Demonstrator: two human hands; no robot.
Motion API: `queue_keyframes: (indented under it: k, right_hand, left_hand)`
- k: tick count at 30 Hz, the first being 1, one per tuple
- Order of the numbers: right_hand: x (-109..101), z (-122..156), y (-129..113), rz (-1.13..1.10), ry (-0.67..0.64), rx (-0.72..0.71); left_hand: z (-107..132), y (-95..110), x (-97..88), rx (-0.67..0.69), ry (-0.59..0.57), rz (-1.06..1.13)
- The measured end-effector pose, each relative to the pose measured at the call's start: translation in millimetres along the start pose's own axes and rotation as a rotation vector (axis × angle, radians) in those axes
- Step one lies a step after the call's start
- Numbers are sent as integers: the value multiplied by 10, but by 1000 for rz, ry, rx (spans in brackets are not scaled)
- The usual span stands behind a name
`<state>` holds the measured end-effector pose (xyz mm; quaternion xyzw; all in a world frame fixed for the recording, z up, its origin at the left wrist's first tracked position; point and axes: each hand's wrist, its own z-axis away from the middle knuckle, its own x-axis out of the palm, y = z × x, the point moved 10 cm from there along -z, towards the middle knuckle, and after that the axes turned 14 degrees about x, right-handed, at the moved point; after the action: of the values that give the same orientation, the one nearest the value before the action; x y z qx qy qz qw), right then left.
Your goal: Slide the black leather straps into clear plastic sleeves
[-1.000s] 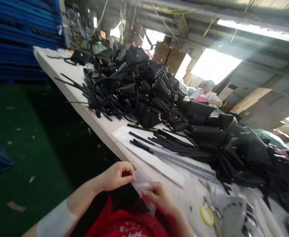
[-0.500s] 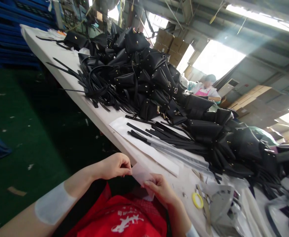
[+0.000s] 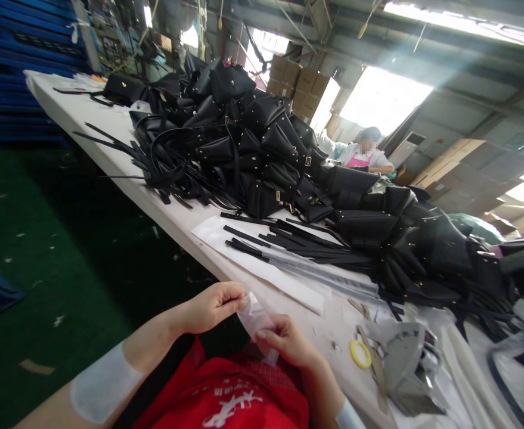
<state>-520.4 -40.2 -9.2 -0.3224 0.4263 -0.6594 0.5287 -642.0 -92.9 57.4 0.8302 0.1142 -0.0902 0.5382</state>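
Note:
Just off the table's near edge, my left hand (image 3: 220, 305) pinches one end of a thin, translucent white sheet (image 3: 253, 317). My right hand (image 3: 289, 341) grips the sheet lower down, thumb on top, and its loose end hangs below. Whether it is paper or a plastic bag I cannot tell. Beyond my hands, black straps (image 3: 295, 241) lie on a white sheet of paper (image 3: 262, 271), some under clear plastic. A yellow ring (image 3: 360, 354), which looks like a roll of tape, lies to the right of my right hand.
A large heap of black bags (image 3: 262, 125) fills the far side of the white table (image 3: 105, 161). Long loose straps (image 3: 167, 155) trail towards its left edge. Scissors (image 3: 380, 348) and a grey plastic bag (image 3: 409, 369) lie at right. Another person (image 3: 365, 156) works behind the heap.
My left hand has come slightly right, closer to my right hand. The thin sheet, spread flatter before, is now more bunched and creased between them. The camera view has shifted slightly.

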Motion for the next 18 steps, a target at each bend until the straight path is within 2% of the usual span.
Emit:
queue_keyframes:
  k: [5,9,11,14,16,18]
  right_hand:
    - [-92,-43,44,-16,119,-8]
    - [-102,-75,-22,-22,188,-59]
    - [-80,-91,-44,-28,191,-57]
    - [-83,-126,0,-66,210,-1]
    - [-113,-145,41,-99,246,26]
    - [-112,-167,69,-104,261,37]
  left_hand:
    - [39,-169,-22,-50,169,147]
    - [68,-272,127,-116,193,177]
    - [71,-261,189,-114,217,249]
    - [46,-144,277,-27,195,424]
    - [54,-120,234,-3,212,345]
    - [91,-169,125,-33,288,178]
